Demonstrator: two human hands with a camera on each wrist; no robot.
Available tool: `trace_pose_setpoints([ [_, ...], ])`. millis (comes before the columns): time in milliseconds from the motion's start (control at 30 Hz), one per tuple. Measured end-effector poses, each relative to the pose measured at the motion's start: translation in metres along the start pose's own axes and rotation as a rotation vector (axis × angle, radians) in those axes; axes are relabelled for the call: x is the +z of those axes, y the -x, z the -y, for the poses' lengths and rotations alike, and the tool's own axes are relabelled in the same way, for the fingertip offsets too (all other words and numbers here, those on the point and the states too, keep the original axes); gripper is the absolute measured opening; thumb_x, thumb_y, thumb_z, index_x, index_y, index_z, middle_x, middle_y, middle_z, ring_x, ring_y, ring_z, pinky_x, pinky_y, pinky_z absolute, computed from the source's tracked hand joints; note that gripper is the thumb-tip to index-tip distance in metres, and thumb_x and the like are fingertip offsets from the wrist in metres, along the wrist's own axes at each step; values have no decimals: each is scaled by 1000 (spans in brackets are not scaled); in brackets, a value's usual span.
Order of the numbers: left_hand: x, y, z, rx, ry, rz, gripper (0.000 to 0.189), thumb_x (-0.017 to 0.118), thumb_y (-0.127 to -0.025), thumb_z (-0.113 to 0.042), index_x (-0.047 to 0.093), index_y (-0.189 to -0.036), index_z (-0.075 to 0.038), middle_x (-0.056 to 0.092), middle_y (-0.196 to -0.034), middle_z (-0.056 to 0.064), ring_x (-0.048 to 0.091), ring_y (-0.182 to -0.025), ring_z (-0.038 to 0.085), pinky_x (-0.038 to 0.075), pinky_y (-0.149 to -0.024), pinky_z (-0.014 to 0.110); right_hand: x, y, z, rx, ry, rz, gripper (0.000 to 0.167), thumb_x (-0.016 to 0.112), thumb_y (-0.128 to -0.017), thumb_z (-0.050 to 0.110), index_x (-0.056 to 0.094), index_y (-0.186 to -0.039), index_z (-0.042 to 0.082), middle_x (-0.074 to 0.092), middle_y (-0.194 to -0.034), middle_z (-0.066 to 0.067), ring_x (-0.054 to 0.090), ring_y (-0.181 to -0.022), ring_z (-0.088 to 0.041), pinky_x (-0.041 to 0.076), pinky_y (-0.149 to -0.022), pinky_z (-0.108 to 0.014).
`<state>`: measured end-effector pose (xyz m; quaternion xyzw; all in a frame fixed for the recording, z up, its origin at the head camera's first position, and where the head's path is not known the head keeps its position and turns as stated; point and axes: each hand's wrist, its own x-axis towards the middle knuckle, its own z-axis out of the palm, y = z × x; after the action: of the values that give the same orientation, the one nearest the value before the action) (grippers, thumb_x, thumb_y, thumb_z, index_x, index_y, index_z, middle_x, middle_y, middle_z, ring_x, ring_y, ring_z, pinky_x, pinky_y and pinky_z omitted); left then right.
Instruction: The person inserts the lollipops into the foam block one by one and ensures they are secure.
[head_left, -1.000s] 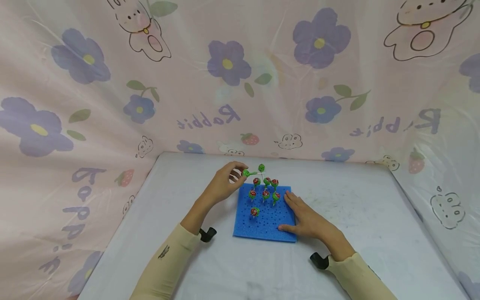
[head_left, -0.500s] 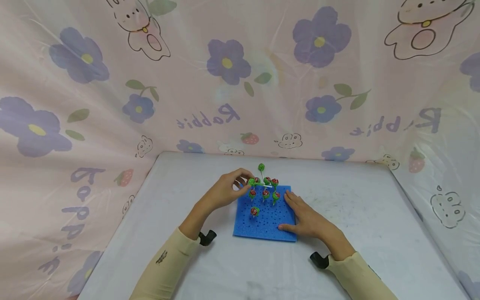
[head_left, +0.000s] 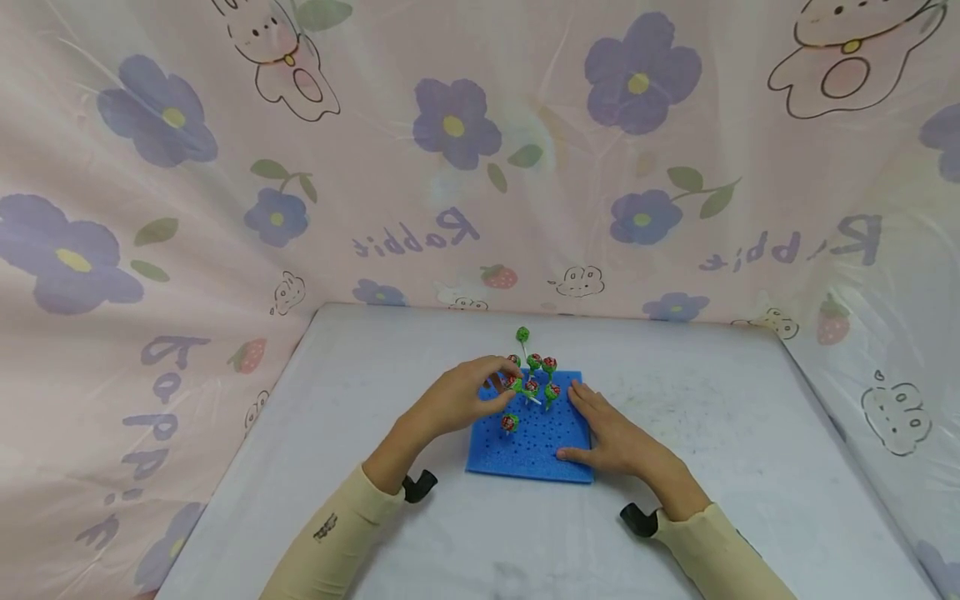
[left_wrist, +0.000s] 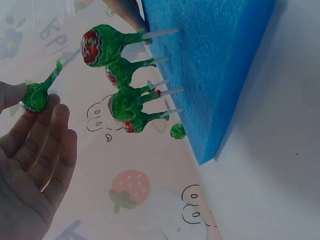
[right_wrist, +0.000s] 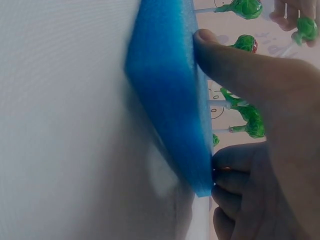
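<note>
My left hand (head_left: 459,400) is above the left side of a blue foam block (head_left: 543,458) and pinches a green-wrapped lollipop (left_wrist: 35,98) by its round head, between thumb and fingertips. Its white stick slants toward the block, clear of the foam in the left wrist view. Several red-and-green lollipops (left_wrist: 102,46) stand with their sticks in the block, mostly toward its far half; one lollipop (head_left: 509,424) stands nearer on the left. My right hand (head_left: 618,437) rests at the block's right edge, its thumb lying on the top face and its other fingers extended.
A green lollipop (head_left: 522,334) lies beyond the block's far edge on the white table (head_left: 697,400), its stick toward the block. A patterned curtain (head_left: 555,208) hangs behind the table. Black wrist-worn pieces (head_left: 638,521) stick out near both sleeves.
My left hand has brought the lollipop nearer and to the right, from beyond the block's far left corner to over the standing lollipops. The stick now tilts downward. My right hand has stayed put.
</note>
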<state>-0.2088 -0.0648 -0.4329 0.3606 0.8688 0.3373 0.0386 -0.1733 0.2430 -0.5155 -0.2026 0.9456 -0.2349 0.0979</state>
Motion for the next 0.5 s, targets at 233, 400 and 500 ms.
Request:
trace_pose_setpoints([
  [233,8,1,-7,26,-128,21,32,72,-106,-26,68,-136,-16,72,-124,-3,68,-109,15,61,-94,37,0,0,0,-9,3,-4,116,81,-90,62,26,-168,-4,20,-176,-25,19,-160,-53,27,-124,-70],
  [400,12,1,-11,24,-175,30,33,73,-105,-29,70,-136,-17,72,-120,-2,69,-109,18,60,-91,34,0,0,0,-10,3,-5,116,81,-90,62,26,-168,-4,20,-176,-25,20,-160,-53,27,-124,-70],
  [500,15,1,-11,25,-194,32,34,73,-104,-30,70,-136,-18,73,-119,-3,70,-108,16,60,-90,32,0,0,0,-11,4,-5,116,81,-90,62,26,-168,-4,20,-176,-25,20,-160,-53,28,-124,-70],
])
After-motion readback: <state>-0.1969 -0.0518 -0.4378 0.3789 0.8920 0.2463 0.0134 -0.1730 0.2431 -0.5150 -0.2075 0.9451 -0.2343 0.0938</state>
